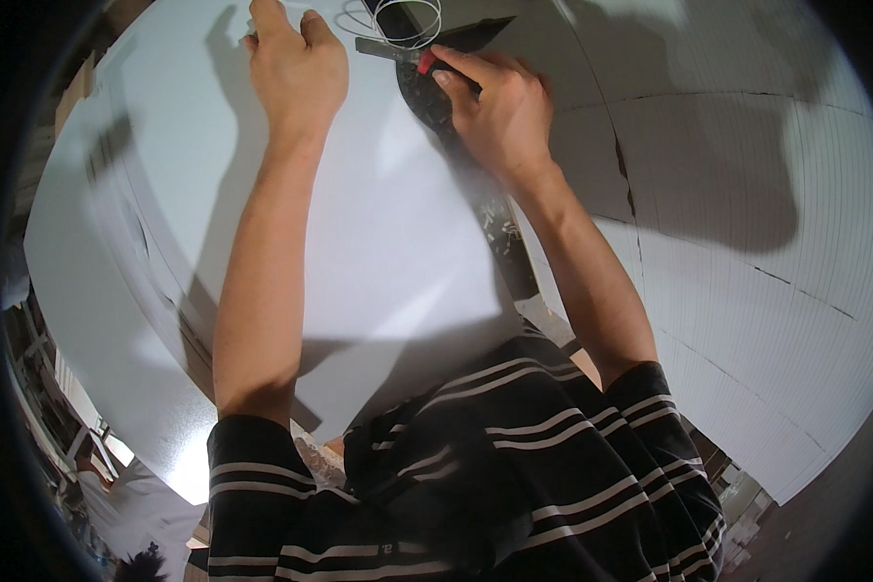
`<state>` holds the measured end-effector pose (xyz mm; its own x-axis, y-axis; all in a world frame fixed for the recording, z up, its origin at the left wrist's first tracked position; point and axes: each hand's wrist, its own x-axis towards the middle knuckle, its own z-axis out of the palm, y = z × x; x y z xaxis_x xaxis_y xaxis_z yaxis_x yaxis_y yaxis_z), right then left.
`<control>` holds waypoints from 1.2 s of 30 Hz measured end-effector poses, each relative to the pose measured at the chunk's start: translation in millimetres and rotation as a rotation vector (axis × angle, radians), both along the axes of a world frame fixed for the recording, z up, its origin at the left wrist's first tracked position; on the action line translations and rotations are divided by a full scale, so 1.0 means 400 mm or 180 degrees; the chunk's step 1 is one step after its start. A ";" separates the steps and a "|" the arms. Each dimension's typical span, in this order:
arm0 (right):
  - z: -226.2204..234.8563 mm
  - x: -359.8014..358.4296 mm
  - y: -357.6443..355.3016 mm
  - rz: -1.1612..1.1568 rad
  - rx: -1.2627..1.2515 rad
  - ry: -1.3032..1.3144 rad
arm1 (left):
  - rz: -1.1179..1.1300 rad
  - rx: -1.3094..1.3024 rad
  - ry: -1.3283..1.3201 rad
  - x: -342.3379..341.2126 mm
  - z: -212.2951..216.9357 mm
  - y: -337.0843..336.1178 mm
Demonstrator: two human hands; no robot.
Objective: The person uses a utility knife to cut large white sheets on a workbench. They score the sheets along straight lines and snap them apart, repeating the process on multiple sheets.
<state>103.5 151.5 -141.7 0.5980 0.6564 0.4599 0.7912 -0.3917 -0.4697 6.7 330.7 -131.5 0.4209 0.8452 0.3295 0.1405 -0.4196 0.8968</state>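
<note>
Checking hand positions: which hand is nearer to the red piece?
Right: the right hand holds the red piece; the left hand is apart from it, off to the left.

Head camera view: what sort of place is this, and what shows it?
Probably a workshop, though the trade is unclear: a smooth white board beside a grooved white panel, pale scraps in the gap between, and what looks like a red tool in the right hand.
</note>
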 end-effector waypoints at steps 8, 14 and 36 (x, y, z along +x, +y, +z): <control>-0.001 0.052 0.032 0.0220 0.0114 -0.0144 | 0.0024 0.0508 0.0235 0.001 0.015 -0.004; 0.008 0.089 0.075 0.0356 0.0053 -0.0012 | -0.0067 0.0660 0.0720 -0.004 0.035 -0.023; 0.015 0.179 0.295 0.0064 -0.0276 -0.0314 | -0.0398 0.1687 0.2165 -0.012 0.010 -0.055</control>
